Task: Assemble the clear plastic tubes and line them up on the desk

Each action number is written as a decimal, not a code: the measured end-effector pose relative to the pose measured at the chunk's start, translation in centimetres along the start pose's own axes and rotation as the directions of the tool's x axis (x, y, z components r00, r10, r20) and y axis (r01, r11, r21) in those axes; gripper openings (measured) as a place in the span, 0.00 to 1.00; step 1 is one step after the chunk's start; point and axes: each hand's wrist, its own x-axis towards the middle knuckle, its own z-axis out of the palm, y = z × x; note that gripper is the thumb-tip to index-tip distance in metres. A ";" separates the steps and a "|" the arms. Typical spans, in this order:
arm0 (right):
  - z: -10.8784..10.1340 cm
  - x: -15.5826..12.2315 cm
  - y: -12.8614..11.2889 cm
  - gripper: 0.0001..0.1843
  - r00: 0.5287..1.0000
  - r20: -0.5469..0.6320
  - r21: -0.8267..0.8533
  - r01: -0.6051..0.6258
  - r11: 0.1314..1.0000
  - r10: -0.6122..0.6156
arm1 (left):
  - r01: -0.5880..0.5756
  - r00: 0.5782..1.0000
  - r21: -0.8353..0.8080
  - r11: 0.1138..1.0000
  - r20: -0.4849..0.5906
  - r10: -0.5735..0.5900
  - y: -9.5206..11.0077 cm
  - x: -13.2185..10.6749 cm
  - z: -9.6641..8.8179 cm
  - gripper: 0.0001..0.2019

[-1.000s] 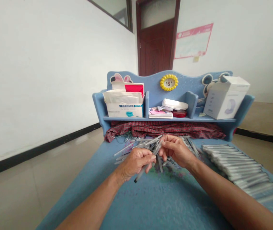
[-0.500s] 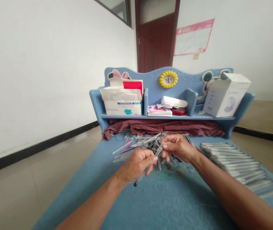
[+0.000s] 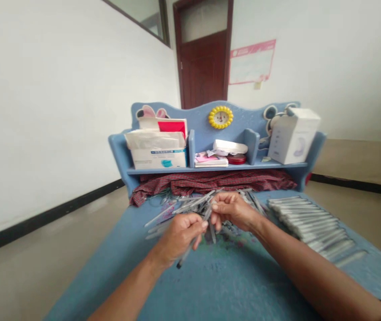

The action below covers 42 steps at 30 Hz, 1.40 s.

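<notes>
A clear pen (image 3: 185,257) with a dark lower end is held at a slant over the blue desk (image 3: 210,290). My left hand (image 3: 181,234) is closed around its barrel, the dark end sticking out below the fingers. My right hand (image 3: 233,209) pinches the upper end of the same pen; its fingertips hide that end. Just behind both hands lies a loose, crossed pile of clear and dark pen parts (image 3: 190,205), partly covered by the fingers. On the right, past my right forearm, several similar pens (image 3: 314,225) lie side by side in a row.
A blue shelf (image 3: 173,170) runs along the desk's back, with a face-mask box (image 3: 159,157), a yellow flower-shaped clock (image 3: 220,117), papers (image 3: 212,162), a red round tin (image 3: 236,159) and a white carton (image 3: 292,136). Bunched checked cloth (image 3: 210,180) lies beneath it.
The whole view has swung, so the desk and shelf sit further left and slightly lower. Both hands keep hold of the pen in nearly the same pose.
</notes>
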 end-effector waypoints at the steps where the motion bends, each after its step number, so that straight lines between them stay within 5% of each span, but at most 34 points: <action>1: 0.3 0.2 0.0 0.16 1.000 0.009 0.012 0.002 1.000 -0.002 | 0.004 0.999 -0.003 1.000 -0.032 -0.004 0.2 0.1 -0.1 0.15; 5: 1.2 1.0 0.2 0.15 0.996 0.079 0.010 -0.031 0.999 0.030 | 0.033 0.994 0.013 0.999 -0.108 -0.032 0.8 0.4 -0.4 0.15; 10: 1.6 1.2 -0.5 0.14 1.000 0.002 -0.081 0.010 0.997 -0.009 | 0.032 0.994 0.010 0.999 -0.103 -0.031 0.7 0.7 -0.2 0.17; 16: 0.3 -2.3 -7.8 0.12 0.991 -0.038 -0.495 0.091 0.864 -0.127 | -0.009 0.987 -0.011 1.000 -0.161 0.007 0.2 1.2 -0.2 0.18; 18: -0.6 -4.8 -10.7 0.07 0.984 -0.039 -0.793 0.076 0.604 -0.174 | 0.004 0.988 0.030 1.000 -0.153 0.001 -0.2 1.4 -0.3 0.18; 20: -1.7 -7.7 -12.6 0.05 0.973 -0.026 -0.996 -0.005 0.091 -0.230 | 0.021 0.992 0.083 0.996 -0.127 -0.011 -0.9 1.7 -0.5 0.18; 22: -2.9 -10.8 -13.2 0.05 0.984 -0.106 -0.935 -0.148 -0.323 -0.144 | 0.031 0.995 0.125 0.992 -0.095 -0.019 -1.5 1.9 -0.5 0.18; 25: -4.9 -15.3 -12.0 0.07 0.963 -0.264 -0.785 -0.186 -0.591 0.047 | 0.031 0.998 0.171 0.985 -0.055 -0.021 -2.1 2.0 -0.2 0.18; 31: -8.1 -20.6 -8.2 0.12 0.945 -0.295 -0.705 -0.116 -0.700 0.141 | 0.017 0.999 0.218 0.976 -0.030 -0.011 -2.1 2.1 0.5 0.18; 42: -10.7 -22.4 -4.9 0.14 0.985 -0.168 -0.776 -0.114 -0.620 0.030 | 0.031 0.999 0.194 0.981 -0.022 -0.027 -1.3 1.4 0.8 0.15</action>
